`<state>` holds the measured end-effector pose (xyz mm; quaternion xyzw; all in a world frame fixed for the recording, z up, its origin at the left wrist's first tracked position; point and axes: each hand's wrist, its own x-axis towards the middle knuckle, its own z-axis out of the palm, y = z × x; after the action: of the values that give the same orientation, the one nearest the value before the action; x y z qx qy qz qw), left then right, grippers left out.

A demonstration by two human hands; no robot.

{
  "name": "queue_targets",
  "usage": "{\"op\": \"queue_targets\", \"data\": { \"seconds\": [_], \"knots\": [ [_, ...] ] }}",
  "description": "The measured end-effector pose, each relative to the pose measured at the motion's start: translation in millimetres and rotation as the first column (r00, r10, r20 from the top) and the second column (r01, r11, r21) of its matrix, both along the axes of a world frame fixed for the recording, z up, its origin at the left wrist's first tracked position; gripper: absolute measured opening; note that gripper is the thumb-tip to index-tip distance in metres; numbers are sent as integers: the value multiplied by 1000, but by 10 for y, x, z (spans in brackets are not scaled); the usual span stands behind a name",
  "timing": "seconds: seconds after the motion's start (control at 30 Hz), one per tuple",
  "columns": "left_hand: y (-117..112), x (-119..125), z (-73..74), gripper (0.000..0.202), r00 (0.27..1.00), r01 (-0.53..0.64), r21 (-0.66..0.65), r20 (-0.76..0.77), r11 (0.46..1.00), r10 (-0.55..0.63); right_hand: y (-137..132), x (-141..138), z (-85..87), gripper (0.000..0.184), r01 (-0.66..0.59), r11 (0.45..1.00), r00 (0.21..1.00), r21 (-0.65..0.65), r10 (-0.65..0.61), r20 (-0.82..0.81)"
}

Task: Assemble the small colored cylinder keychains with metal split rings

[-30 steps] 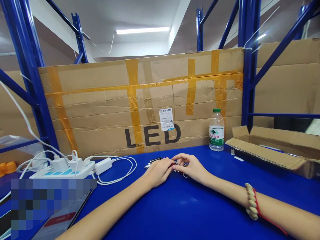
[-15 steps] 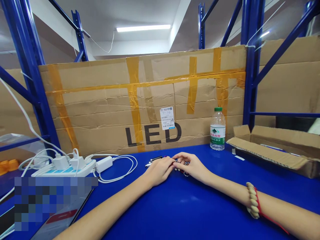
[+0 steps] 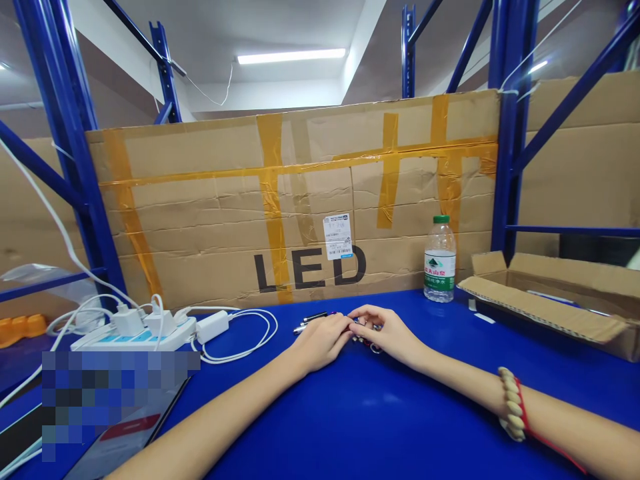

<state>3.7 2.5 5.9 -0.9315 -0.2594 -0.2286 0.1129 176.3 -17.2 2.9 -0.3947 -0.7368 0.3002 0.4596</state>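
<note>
At the middle of the blue tabletop, my left hand lies palm down with its fingers together and curled; what is under them is hidden. Two pens, one black and one silver, stick out past its far side. My right hand meets it at the fingertips, thumb and fingers closed in a pinch. Beneath the right fingers shows a small dark red and silver bunch with a metal ring, perhaps a key ring, mostly covered. Whatever the fingertips grip is too small to make out.
A water bottle with a green cap stands back right, beside an open cardboard box. On the left are a white power strip with cables and a dark-screened device, partly blurred. A large cardboard sheet marked LED closes off the back.
The whole view has shifted slightly, so everything sits a little further right. My hands stay together in nearly the same pose, with only slight finger movement.
</note>
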Motion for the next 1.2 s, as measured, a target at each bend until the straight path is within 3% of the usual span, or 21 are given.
{"op": "queue_targets", "data": {
  "seconds": [0.83, 1.03, 1.2],
  "knots": [
    [23, -11, -14, 22, 1000, 25, -15, -2, 1000, -25, 77, 20, -56, 36, 0, 999, 999, 32, -1, 32],
    [29, -2, -13, 22, 1000, 21, -5, -1, 1000, -21, 57, 20, -49, 41, 7, 998, 1000, -63, -9, -27],
    [44, 4, -33, 23, 1000, 8, 10, -13, 1000, -8, 64, 28, -60, 43, 86, 993, 993, -77, -92, -78]
  ]
}}
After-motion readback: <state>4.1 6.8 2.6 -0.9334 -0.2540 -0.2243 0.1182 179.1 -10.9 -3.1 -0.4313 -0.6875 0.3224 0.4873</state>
